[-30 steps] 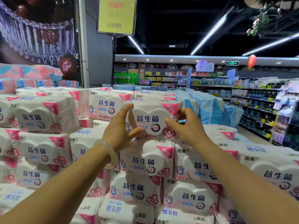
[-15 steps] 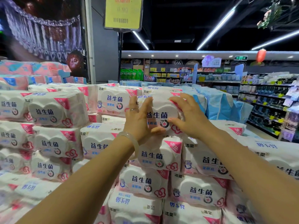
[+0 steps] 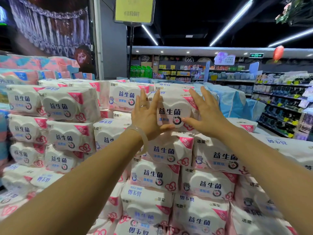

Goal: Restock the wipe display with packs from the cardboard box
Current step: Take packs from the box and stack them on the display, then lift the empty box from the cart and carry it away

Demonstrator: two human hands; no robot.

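White-and-pink wipe pack point(image 3: 172, 112) atop the stacked display point(image 3: 162, 177), pressed by left hand point(image 3: 147, 116) and right hand point(image 3: 205, 114), fingers straight and spread.

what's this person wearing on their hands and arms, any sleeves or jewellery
No sleeves show: both forearms are bare right up to the bottom edge of the picture. The left hand has a thin silvery ring on one finger, and a pale, translucent bangle circles that wrist. The right hand has no ring or bracelet visible.
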